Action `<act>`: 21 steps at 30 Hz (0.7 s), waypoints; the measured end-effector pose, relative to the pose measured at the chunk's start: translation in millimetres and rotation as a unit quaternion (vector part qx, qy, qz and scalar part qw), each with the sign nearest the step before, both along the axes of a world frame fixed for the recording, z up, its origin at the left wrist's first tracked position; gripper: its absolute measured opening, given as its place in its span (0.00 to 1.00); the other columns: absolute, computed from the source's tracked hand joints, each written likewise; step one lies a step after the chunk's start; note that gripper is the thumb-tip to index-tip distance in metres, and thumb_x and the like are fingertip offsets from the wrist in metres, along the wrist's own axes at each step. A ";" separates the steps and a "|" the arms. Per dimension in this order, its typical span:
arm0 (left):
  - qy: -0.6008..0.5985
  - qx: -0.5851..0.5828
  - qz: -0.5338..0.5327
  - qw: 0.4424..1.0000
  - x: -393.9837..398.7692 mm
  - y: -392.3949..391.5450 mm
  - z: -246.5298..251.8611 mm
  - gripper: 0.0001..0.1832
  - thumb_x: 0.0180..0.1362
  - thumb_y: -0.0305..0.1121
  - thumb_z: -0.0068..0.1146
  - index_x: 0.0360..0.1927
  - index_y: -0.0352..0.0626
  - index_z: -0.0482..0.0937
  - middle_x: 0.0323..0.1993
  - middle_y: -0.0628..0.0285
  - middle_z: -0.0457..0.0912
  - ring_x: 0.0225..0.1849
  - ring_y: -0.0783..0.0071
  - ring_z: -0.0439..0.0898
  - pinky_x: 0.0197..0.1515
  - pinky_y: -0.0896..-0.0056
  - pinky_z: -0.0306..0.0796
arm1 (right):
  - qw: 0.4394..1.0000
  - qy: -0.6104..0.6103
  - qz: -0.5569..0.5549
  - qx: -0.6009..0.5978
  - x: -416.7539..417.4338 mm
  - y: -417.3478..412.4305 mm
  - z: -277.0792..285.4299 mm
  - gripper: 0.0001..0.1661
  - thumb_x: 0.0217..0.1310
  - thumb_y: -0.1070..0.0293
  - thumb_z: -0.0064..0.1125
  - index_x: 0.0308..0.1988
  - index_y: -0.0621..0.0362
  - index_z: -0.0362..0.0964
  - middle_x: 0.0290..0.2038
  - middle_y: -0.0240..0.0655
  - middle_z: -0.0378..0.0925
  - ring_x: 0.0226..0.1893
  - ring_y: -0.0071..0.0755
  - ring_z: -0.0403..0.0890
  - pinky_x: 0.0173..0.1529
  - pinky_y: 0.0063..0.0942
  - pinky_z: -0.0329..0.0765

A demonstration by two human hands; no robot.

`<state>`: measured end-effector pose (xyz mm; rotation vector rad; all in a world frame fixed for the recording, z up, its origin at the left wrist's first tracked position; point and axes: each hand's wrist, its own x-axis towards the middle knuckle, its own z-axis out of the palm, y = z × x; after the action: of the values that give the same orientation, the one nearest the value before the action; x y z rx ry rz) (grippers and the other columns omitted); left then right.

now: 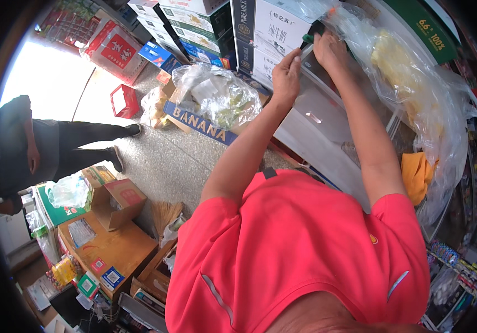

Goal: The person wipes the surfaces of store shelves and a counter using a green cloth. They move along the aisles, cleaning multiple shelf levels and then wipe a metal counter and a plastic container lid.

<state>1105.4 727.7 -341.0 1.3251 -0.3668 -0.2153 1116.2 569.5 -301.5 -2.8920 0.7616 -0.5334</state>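
My left hand (287, 79) is raised in front of me, fingers curled and thumb up, at the lower end of a small black and green item (307, 38). Its exact kind is too small to tell. Close by on the right, my right hand (329, 50) has its fingers closed at the item's green part. White milk cartons (278, 29) are stacked just beyond the left hand. Below both forearms lies a chest cabinet with a glass lid (322, 110). Clear plastic sheeting (419, 95) with something yellowish inside hangs right of my right arm.
A blue-edged banana box (199, 125) on the floor holds a clear bag of produce. A person (26, 145) stands at left, near a red box (124, 101). A wooden desk (115, 243) with an open cardboard box (117, 202) stands lower left. An orange cloth (417, 177) lies at right.
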 end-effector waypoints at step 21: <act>0.214 -0.259 -0.153 0.929 3.4 4.3 -27.4 0.24 0.74 0.36 0.39 0.68 0.34 0.67 0.63 0.57 0.73 0.63 0.68 0.71 0.69 0.64 0.58 | 0.955 -0.036 0.292 -0.026 -152.8 55.0 17.0 0.17 0.57 0.77 0.54 0.48 0.63 0.77 0.61 0.44 0.73 0.59 0.50 0.76 0.62 0.39 0.74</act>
<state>1108.7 732.0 -368.4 0.6660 -0.2309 -0.6146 963.4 624.5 -284.5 -2.9124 -0.1328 -0.5746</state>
